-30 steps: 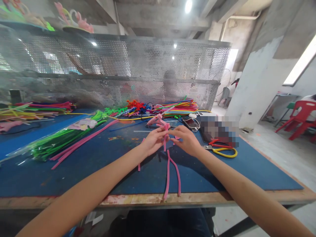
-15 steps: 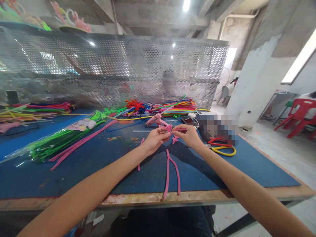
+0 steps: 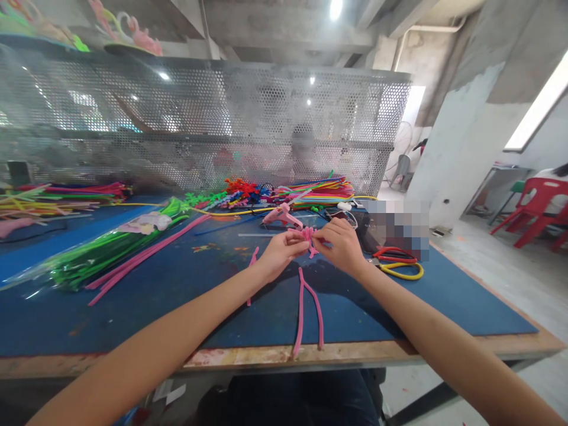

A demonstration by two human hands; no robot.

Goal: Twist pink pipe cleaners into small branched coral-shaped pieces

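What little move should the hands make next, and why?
Perhaps a gentle pinch from the right hand to tighten the bent pink pipe-cleaner piece. The left hand already pinches and steadies it, and the right hand sits close at its other side, though its grip is hard to make out. A forked pink pipe cleaner lies free on the blue mat.

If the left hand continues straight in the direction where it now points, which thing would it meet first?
Most likely the right hand, just beyond the bent pink pipe cleaner that the left hand holds; the exact gap is unclear.
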